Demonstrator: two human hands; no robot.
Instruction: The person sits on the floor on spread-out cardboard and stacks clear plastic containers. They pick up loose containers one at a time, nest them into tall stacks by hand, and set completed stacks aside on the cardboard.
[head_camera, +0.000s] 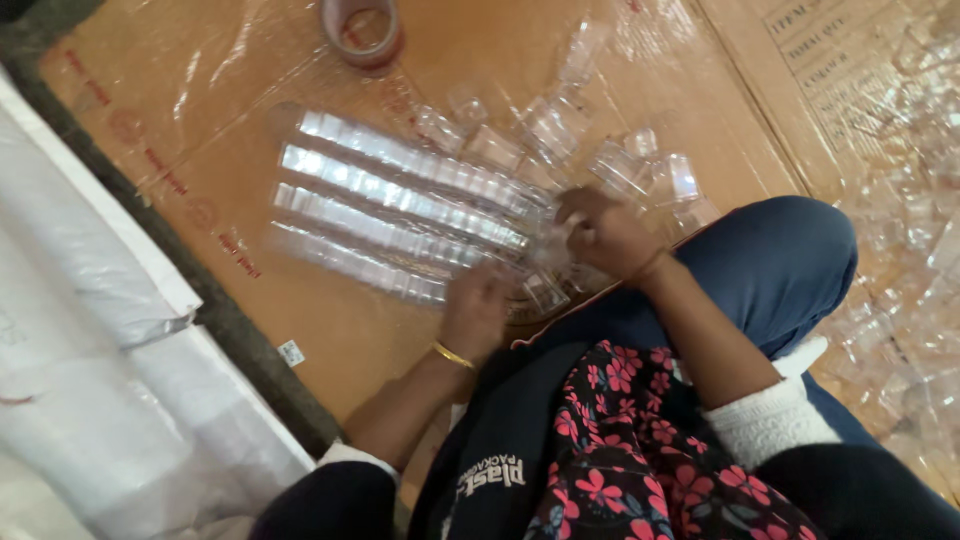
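The left hand (475, 310) rests on the rows of clear cups (400, 205) in the middle, fingers loose, keeping them tidy. The right hand (600, 235) pinches one cup, fingers curled, to add it.

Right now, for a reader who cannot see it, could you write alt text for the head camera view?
A seated person's left hand and right hand press on the near ends of four rows of stacked clear plastic cups lying on a flattened cardboard sheet. Loose clear cups lie scattered beyond the hands, and a roll of tape sits at the top.
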